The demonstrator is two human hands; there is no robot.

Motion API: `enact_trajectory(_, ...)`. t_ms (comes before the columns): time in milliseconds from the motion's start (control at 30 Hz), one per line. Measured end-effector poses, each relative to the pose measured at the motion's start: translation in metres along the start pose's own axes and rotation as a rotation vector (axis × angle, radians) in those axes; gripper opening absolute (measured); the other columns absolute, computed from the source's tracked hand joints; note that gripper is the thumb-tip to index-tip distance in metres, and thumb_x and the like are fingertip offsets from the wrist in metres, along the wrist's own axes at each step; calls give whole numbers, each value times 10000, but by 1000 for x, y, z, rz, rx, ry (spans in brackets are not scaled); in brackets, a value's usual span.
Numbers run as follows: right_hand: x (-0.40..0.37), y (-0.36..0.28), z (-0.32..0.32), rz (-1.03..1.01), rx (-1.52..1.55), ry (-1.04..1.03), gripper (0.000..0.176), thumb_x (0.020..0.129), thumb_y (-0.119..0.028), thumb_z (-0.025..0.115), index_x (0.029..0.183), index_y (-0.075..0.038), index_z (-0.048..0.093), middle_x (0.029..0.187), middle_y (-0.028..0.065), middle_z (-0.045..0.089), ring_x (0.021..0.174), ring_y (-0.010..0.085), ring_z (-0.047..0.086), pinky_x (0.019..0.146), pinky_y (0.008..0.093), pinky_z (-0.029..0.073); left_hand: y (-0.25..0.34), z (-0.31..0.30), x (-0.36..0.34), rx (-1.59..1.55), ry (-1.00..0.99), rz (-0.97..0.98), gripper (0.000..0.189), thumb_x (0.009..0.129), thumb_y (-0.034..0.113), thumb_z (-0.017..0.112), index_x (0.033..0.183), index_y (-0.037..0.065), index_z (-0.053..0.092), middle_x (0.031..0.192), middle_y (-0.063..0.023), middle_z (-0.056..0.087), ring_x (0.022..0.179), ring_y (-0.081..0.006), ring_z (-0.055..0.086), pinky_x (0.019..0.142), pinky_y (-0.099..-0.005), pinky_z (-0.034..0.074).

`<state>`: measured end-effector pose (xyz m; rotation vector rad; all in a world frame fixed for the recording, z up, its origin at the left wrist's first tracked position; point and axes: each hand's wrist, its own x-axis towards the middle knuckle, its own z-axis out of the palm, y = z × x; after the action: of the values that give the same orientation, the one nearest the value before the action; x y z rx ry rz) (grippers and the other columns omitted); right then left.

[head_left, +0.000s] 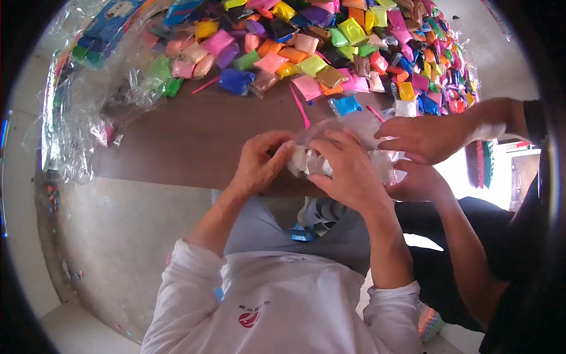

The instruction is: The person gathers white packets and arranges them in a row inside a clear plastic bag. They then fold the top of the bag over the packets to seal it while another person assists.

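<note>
A clear plastic bag (302, 160) with white contents lies at the table's front edge, between my hands. From its left side my left hand (263, 160) pinches it, thumb and fingers closed at the edge. Over the middle of the bag is my right hand (346, 166), its fingers bent around the crumpled plastic. The exact contents are hard to make out. At the bag's right end another person's upper hand (425, 137) and lower hand (420, 182) touch the plastic too.
A large heap of small colourful packets (330, 50) covers the back of the brown table (177, 141). Crinkled clear wrapping (76, 130) hangs over the left end. A pink plastic stick (299, 106) and a blue packet (345, 105) lie just beyond the bag.
</note>
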<state>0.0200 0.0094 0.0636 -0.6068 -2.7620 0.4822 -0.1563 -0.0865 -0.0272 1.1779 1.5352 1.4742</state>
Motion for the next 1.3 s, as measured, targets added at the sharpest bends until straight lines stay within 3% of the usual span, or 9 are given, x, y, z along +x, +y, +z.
enact_trajectory(233, 8, 6, -5, 13, 13, -98, 436, 657, -139, 741, 1067, -66, 614, 1016, 122, 637, 1059, 297, 568, 1067, 449, 326, -3, 1, 1, 70, -4, 57, 274, 934, 210, 625, 1079, -22, 641, 908, -16, 640, 830, -78, 552, 714, -231, 454)
enact_trajectory(400, 8, 10, 2, 62, 159, -92, 306, 691, -110, 678, 985, -59, 612, 810, 89, 649, 938, 271, 617, 1050, 464, 347, 0, 2, 0, -44, -1, -17, 256, 934, 188, 622, 1074, -26, 643, 915, -19, 647, 846, -81, 557, 736, -235, 457)
enact_trajectory(633, 9, 12, 1, 127, 249, -135, 297, 705, -118, 661, 988, -45, 602, 843, 111, 662, 953, 298, 618, 947, 428, 434, 0, 1, 1, -14, -31, 9, 276, 930, 197, 634, 1100, -21, 637, 934, -16, 648, 856, -81, 556, 757, -236, 457)
enact_trajectory(700, 9, 14, 4, 78, 208, -111, 324, 702, -136, 668, 1000, -35, 592, 858, 122, 668, 968, 309, 613, 909, 418, 455, 5, 2, 0, -91, 8, -20, 282, 871, 194, 679, 1078, 5, 650, 886, -96, 671, 811, -136, 603, 728, -279, 486)
enact_trajectory(833, 9, 13, 2, 84, 214, -103, 359, 695, -141, 672, 1022, -28, 574, 884, 141, 670, 958, 324, 621, 916, 433, 446, 13, -13, -8, -25, -90, -131, 346, 848, 210, 704, 1126, 17, 632, 963, -96, 660, 883, -143, 595, 789, -283, 477)
enact_trajectory(933, 7, 13, 2, 68, 202, -144, 392, 692, -137, 673, 1047, -24, 550, 900, 158, 668, 944, 346, 629, 961, 434, 430, 12, -14, -23, 128, -142, 58, 450, 816, 253, 733, 1187, 35, 601, 1087, -123, 630, 966, -203, 599, 829, -324, 477)
enact_trajectory(1000, 6, 11, 3, 125, 219, -164, 475, 699, -150, 677, 1130, -30, 519, 894, 147, 680, 1093, 349, 566, 1040, 467, 379, 14, -8, -32, 418, -66, 204, 542, 767, 282, 759, 1213, 35, 575, 1178, -156, 596, 1042, -294, 582, 879, -385, 462)
enact_trajectory(1100, 8, 9, 3, 94, 191, -194, 521, 695, -141, 681, 1165, -6, 503, 910, 155, 682, 1138, 339, 546, 1089, 458, 336, 24, 8, -31, 713, -33, 223, 592, 719, 289, 773, 1201, 17, 562, 1227, -170, 570, 1085, -351, 547, 919, -431, 434)
enact_trajectory(1300, 7, 7, 10, -8, 172, -121, 506, 687, -112, 683, 1142, 13, 502, 935, 159, 663, 1089, 319, 579, 1121, 458, 295, 17, 15, -26, 675, 13, 218, 588, 686, 300, 775, 1153, 4, 575, 1227, -169, 568, 1109, -349, 527, 954, -437, 404)
